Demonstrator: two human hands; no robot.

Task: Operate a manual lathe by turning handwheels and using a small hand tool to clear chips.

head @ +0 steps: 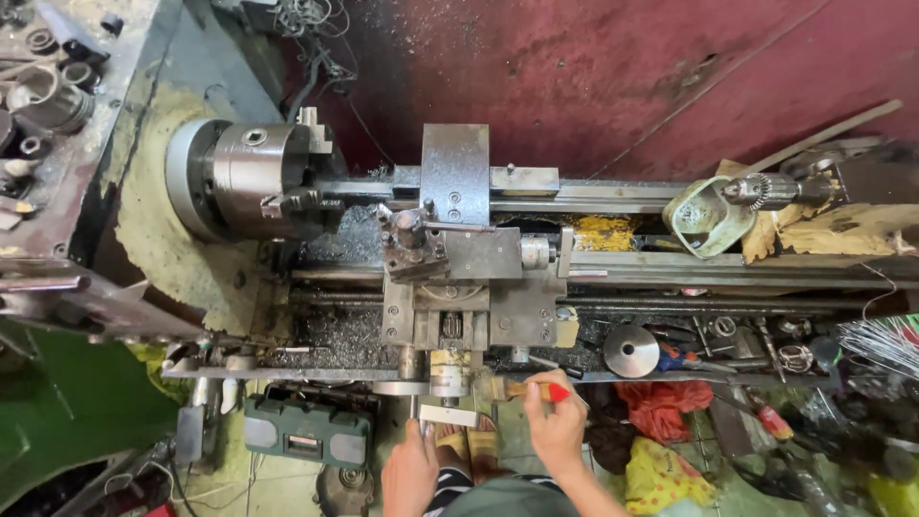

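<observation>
I look down on a metal lathe. Its three-jaw chuck (pixel 251 178) sits at the left and the carriage with the tool post (pixel 414 237) is in the middle. My left hand (pixel 410 471) rests near the bottom edge, at the carriage's crank handle (pixel 447 415). My right hand (pixel 555 421) grips a small brush with a wooden handle and a red end (pixel 538 391), held just in front of the carriage apron. Metal chips lie on the bed below the chuck.
The tailstock (pixel 713 213) with a drill chuck stands at the right on the bed rails. A round metal disc (pixel 631 350), tools and red and yellow bags clutter the lower right. A green case (pixel 306 431) sits below the lathe. Rings and parts fill a shelf at upper left.
</observation>
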